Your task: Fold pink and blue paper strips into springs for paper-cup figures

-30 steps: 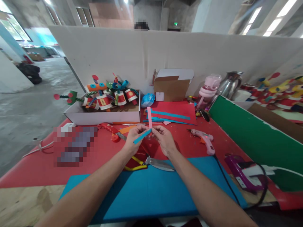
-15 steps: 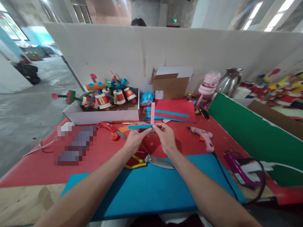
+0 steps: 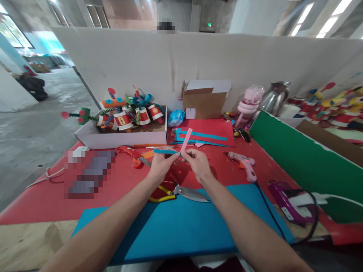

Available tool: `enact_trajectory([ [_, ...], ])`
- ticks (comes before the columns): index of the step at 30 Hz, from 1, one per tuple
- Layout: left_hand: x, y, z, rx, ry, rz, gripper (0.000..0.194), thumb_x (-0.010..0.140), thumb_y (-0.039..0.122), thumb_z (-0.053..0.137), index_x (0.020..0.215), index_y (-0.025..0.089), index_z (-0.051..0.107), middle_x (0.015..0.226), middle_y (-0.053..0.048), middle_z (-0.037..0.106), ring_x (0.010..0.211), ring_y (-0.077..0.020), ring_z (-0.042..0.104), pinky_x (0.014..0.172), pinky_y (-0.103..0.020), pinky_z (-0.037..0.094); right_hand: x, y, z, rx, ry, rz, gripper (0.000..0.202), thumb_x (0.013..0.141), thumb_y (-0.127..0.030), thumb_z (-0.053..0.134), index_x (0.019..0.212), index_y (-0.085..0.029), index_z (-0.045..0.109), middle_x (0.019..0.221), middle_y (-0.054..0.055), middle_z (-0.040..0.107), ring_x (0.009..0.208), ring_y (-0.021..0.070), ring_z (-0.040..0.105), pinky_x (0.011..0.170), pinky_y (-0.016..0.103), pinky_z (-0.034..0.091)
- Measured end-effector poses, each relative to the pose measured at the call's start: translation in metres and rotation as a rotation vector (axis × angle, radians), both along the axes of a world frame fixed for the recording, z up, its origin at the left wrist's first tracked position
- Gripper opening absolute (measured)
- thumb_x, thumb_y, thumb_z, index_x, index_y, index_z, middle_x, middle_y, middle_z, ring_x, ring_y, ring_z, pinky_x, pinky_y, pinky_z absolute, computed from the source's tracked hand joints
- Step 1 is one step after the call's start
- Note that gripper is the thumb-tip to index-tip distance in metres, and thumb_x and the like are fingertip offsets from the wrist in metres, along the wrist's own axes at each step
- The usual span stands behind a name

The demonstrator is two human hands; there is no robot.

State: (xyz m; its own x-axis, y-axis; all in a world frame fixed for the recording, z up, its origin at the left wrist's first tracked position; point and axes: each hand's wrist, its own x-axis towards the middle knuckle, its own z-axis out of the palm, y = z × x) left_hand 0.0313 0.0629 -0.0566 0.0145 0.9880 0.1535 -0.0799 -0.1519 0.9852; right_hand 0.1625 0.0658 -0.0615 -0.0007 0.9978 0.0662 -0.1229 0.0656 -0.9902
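The person's left hand (image 3: 160, 166) and right hand (image 3: 200, 166) meet over the middle of the red-covered tabletop (image 3: 124, 196), both with thumb and fingers pinched together on two narrow paper strips. The blue strip (image 3: 166, 151) runs nearly level from the fingertips out to the left, above the left hand, while the pink strip (image 3: 186, 139) rises from the same pinch with its top leaning right. The two strips come together at the fingertips, though the fingers hide exactly how they overlap. Just below the hands, yellow-handled shears (image 3: 193, 194) lie with their blades pointing right, partly on a blue board (image 3: 176, 226) along the near edge. To the left of the hands rests a red utility knife (image 3: 136, 156) with its blade out. To the right, a pink glue gun (image 3: 246, 162) with a lit red light lies with its nozzle pointing left, its black cord crossing the blue board. Beyond the hands, loose blue strips (image 3: 210, 136) lie across red paper sheets (image 3: 202, 125) in front of an open cardboard box (image 3: 204, 105). At the back left, a shallow white box (image 3: 121, 141) holds several paper-cup figures (image 3: 123, 121) with coiled paper limbs, one of them reaching out past the box's left side.
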Motion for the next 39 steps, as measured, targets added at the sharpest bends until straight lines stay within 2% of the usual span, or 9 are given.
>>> enact_trajectory([
  [9, 0.0000, 0.0034, -0.0056, -0.064, -0.178, -0.032, 0.022, 0.064, 0.032, 0.073, 0.063, 0.014, 0.060, 0.059, 0.000, 0.059, 0.057, -0.0118, 0.054, 0.059, -0.025, 0.044, -0.0020, -0.0021, 0.0011, -0.065, 0.090, 0.050, 0.021, 0.062, -0.039, 0.073, 0.064, -0.019, 0.065, 0.060, -0.001, 0.063, 0.060, 0.0135, 0.057, 0.065, 0.027, 0.044],
  [20, 0.0000, 0.0023, -0.0063, -0.098, -0.140, -0.033, 0.024, 0.065, 0.036, 0.073, 0.068, 0.015, 0.062, 0.058, 0.002, 0.059, 0.054, -0.0103, 0.052, 0.055, -0.023, 0.041, -0.0005, 0.0012, -0.0018, -0.042, 0.093, -0.008, 0.022, 0.058, -0.037, 0.076, 0.062, -0.019, 0.064, 0.059, -0.002, 0.063, 0.058, 0.0126, 0.056, 0.064, 0.027, 0.045],
  [27, -0.0029, 0.0034, -0.0004, -0.091, -0.087, -0.006, 0.024, 0.065, 0.037, 0.072, 0.063, 0.015, 0.061, 0.057, 0.000, 0.058, 0.055, -0.0114, 0.052, 0.057, -0.024, 0.041, 0.0013, 0.0002, -0.0001, -0.096, 0.124, 0.074, 0.022, 0.058, -0.038, 0.076, 0.066, -0.019, 0.067, 0.060, -0.002, 0.064, 0.059, 0.0124, 0.057, 0.064, 0.026, 0.045],
  [32, -0.0050, 0.0043, -0.0006, -0.068, -0.018, -0.050, 0.024, 0.063, 0.035, 0.074, 0.061, 0.015, 0.062, 0.054, 0.001, 0.057, 0.051, -0.0108, 0.049, 0.053, -0.024, 0.039, 0.0069, 0.0029, 0.0004, -0.133, 0.087, 0.133, 0.024, 0.056, -0.037, 0.077, 0.063, -0.018, 0.066, 0.056, -0.002, 0.062, 0.055, 0.0111, 0.055, 0.061, 0.025, 0.045],
  [34, -0.0052, 0.0054, -0.0030, -0.084, -0.050, -0.049, 0.026, 0.065, 0.037, 0.073, 0.060, 0.015, 0.060, 0.053, 0.001, 0.056, 0.050, -0.0100, 0.049, 0.053, -0.023, 0.038, 0.0070, 0.0035, 0.0002, -0.153, 0.097, 0.110, 0.024, 0.054, -0.036, 0.078, 0.062, -0.017, 0.066, 0.055, -0.002, 0.062, 0.054, 0.0114, 0.056, 0.061, 0.026, 0.046],
  [39, -0.0042, 0.0056, -0.0034, -0.088, -0.172, -0.051, 0.025, 0.068, 0.038, 0.071, 0.070, 0.016, 0.060, 0.059, 0.003, 0.057, 0.052, -0.0083, 0.049, 0.055, -0.022, 0.039, 0.0025, 0.0039, -0.0012, -0.183, 0.197, -0.053, 0.026, 0.050, -0.035, 0.079, 0.063, -0.017, 0.066, 0.055, -0.001, 0.064, 0.055, 0.0137, 0.059, 0.061, 0.028, 0.048],
])
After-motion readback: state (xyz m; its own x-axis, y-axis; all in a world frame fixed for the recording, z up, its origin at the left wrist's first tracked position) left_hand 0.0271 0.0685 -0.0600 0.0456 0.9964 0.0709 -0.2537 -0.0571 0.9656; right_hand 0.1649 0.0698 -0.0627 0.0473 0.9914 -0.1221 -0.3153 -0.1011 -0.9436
